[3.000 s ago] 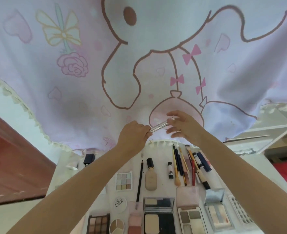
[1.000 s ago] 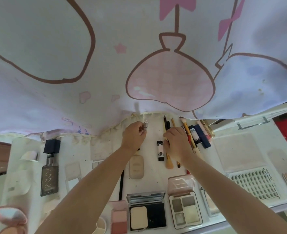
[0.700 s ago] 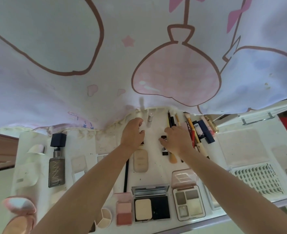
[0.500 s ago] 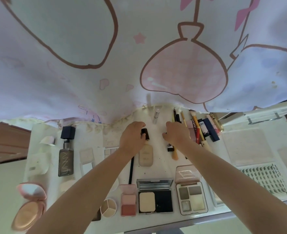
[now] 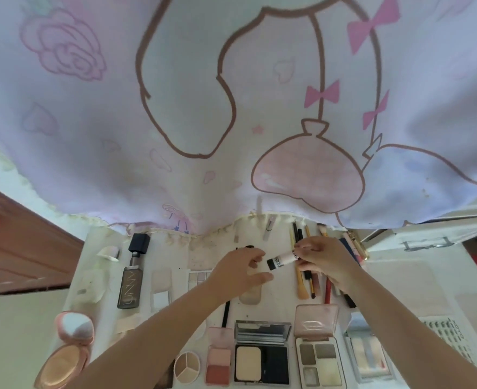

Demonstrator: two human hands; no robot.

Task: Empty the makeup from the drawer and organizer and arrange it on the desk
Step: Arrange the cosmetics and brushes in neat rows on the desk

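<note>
Right hand (image 5: 325,261) pinches tube (image 5: 283,259); left hand (image 5: 241,272) relaxed.

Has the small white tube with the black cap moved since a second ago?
Yes. The small white tube with the black cap left the desk beside the yellow-handled brush; the right hand now holds it up, nearer the left hand.

Beige bottle (image 5: 250,294) mostly hidden under left hand (image 5: 238,269), lash tray (image 5: 453,339) cut off at right edge
</note>
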